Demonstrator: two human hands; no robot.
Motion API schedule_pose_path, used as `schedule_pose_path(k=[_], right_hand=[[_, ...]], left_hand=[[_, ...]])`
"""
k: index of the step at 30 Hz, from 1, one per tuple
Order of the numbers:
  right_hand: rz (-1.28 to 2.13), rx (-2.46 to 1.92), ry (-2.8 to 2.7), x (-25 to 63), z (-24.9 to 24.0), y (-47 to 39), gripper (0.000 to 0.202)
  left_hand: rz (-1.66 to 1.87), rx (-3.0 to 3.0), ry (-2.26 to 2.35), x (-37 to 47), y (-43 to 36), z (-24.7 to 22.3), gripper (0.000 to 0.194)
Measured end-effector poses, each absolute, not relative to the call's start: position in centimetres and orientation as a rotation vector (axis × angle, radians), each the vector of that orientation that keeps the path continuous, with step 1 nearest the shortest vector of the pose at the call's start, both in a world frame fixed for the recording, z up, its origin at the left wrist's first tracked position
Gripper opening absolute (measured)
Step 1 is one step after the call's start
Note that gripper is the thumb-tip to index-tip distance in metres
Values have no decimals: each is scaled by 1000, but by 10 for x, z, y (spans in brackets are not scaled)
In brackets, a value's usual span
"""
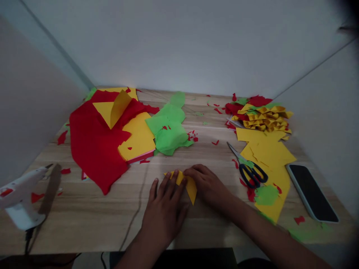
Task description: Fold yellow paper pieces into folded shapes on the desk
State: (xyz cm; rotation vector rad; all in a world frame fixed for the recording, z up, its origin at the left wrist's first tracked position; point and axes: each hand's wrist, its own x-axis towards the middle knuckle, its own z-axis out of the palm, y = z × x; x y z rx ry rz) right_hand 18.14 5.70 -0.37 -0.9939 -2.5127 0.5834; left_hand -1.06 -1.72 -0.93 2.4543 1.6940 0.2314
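A small folded piece of yellow paper (pixel 191 189) lies on the wooden table in front of me. My left hand (pixel 166 205) rests flat over its left part, fingers spread and pressing on it. At its upper right edge, the bent fingers of my right hand (pixel 206 183) are closed on the paper. One pointed end of the paper shows between the two hands; the rest is partly covered by my fingers.
Red sheet (pixel 95 138), yellow sheets (pixel 138 134) and green paper (pixel 169 130) lie at the left and centre back. A glue gun (pixel 22 198) stands left. Scissors (pixel 252 173), folded yellow strips (pixel 266 119) and a phone (pixel 312 192) are right.
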Motion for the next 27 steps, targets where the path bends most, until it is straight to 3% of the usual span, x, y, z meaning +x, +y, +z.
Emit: schedule_pose_path(k=[15,27], right_hand=[[518,-921,-2582,180,-5,60,39],[327,-1020,-2453,225,-21,18,49]], left_hand=[[237,2451,1729,-8,-18,-10,69],[274,2410,1737,-7,-17,-10,61]])
